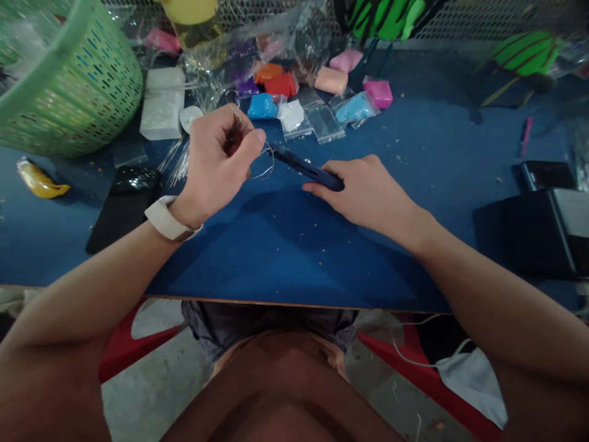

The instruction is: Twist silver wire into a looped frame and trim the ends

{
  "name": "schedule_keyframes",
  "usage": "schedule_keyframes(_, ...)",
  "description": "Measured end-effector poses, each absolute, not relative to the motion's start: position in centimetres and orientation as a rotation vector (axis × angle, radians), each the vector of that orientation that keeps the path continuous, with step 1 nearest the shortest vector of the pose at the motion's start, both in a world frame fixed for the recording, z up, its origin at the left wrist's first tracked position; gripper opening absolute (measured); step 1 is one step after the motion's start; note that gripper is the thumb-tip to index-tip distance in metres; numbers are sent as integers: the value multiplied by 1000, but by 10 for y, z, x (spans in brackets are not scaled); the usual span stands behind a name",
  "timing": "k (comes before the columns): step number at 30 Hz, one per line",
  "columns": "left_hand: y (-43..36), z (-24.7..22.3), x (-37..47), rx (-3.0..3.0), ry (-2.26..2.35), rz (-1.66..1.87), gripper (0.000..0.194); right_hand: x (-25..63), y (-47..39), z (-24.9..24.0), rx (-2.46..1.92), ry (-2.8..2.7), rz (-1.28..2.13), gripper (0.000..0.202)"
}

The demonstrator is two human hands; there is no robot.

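Observation:
My left hand (pixel 218 162) is closed above the table, pinching a bent, twisted piece of thin wire (pixel 272 166) between thumb and fingers. A loop of it sticks up past the fingers, and another hangs toward the right. My right hand (pixel 370 193) is wrapped around the dark blue handles of slim pliers (pixel 301 166). Their narrow tip meets the wire just beside my left thumb; whether the jaws grip it is too small to tell. Behind my left wrist lies a bundle of straight silvery wires (pixel 180 162).
Small bags of coloured clay, among them a blue one (pixel 262 107) and a red one (pixel 281 85), lie at the back. A green basket (pixel 110 80), a white box (pixel 162 104) and a black phone (pixel 122 209) stand left. A dark box (pixel 524 230) sits right.

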State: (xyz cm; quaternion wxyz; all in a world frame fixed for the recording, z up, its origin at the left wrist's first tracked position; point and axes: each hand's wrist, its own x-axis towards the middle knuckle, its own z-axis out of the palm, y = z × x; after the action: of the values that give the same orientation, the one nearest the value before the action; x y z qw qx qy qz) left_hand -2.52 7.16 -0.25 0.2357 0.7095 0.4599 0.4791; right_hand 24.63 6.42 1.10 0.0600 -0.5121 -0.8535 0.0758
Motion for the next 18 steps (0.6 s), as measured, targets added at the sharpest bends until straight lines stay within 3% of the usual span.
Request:
schedule_keyframes(5,72,-1,-23,1685,1052,1288,56,249,68,13,-1566,-2582,188,40)
schedule_keyframes(10,67,7,-18,1368,936,1192,34,258,74,12,-1687,-2502,-36,46)
schedule_keyframes(18,62,11,-15,1272,850,1118,29,271,73,7,-1459,-2350,-128,57)
